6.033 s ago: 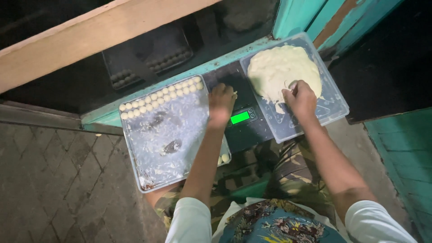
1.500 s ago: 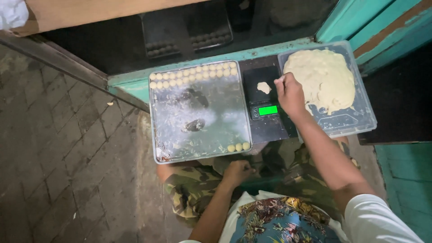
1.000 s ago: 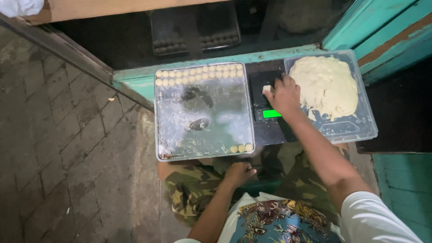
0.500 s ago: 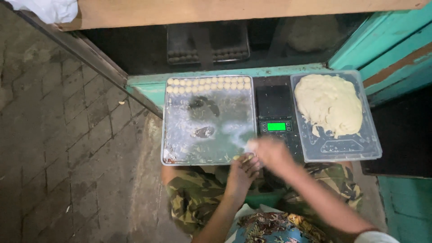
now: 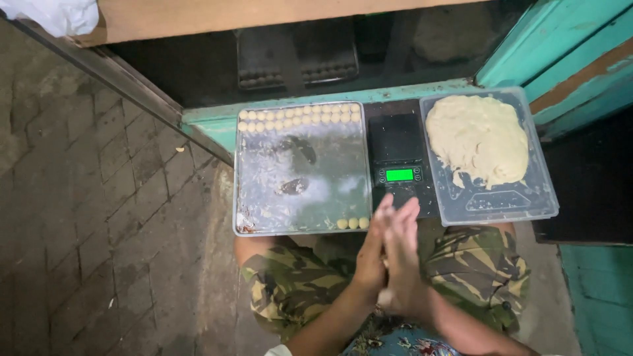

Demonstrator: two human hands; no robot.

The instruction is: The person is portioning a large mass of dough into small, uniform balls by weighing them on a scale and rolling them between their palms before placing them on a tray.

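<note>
Here, a metal tray (image 5: 300, 198) lies on the teal ledge (image 5: 211, 118), beside a black scale (image 5: 400, 165) and a clear tub (image 5: 501, 204) of pale dough (image 5: 478, 138). Dough balls (image 5: 300, 117) line the tray's far edge. Left hand (image 5: 372, 254) and right hand (image 5: 403, 257) press flat together above the lap; anything between them is hidden.

The left hand (image 5: 370, 254) and right hand (image 5: 403, 260) press palm to palm above the lap, fingers (image 5: 395, 221) straight and pointing forward, forearms converging.
</note>
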